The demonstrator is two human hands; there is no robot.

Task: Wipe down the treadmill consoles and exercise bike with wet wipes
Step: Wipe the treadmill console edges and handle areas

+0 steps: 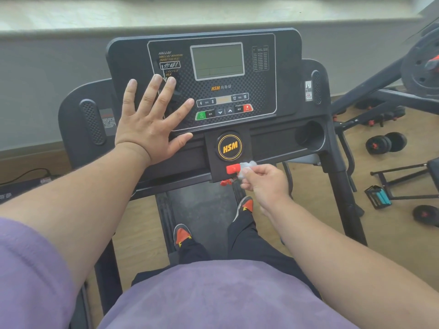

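Observation:
The black treadmill console fills the middle of the head view, with a grey screen and a row of buttons below it. My left hand lies flat on the console's left side, fingers spread and straight. My right hand pinches a crumpled wet wipe against the red safety key under the round HSM badge.
A cup holder sits at the console's right. Dumbbells, a weight bar frame and a small stand lie on the wooden floor to the right. My feet stand on the belt. A cable runs at the left.

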